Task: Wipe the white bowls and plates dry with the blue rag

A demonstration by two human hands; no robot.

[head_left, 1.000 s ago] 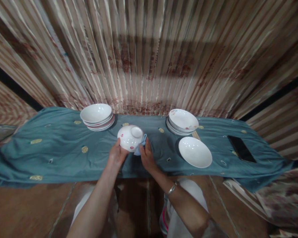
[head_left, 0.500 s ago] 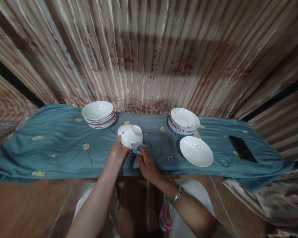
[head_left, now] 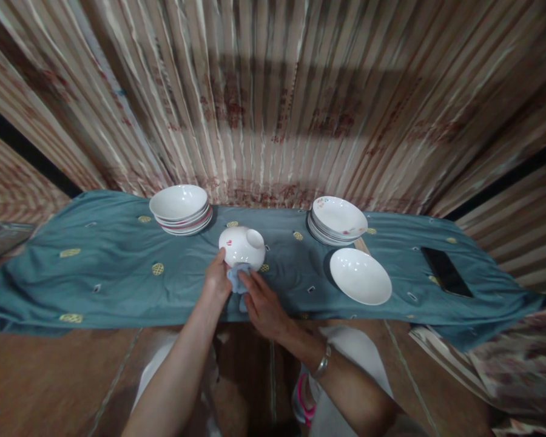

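Observation:
A white bowl with a small red mark is tilted, its round foot turned up and to the right. My left hand grips it by the lower left rim, the thumb on its outside. In my right hand is a light blue cloth, pressed against the lower edge of the bowl close to my left fingers. The cloth hides that part of the rim, and a loose end of it hangs below.
On the teal tablecloth stand a stack of white bowls at the left and a stack of plates or bowls with flower prints at the right. Nearer lies a single white bowl. A black phone is farther right. A pleated curtain hangs behind.
My right hand has slid the cloth leftward along the bowl's lower edge, covering a red mark there. The bowl has shifted slightly to the right.

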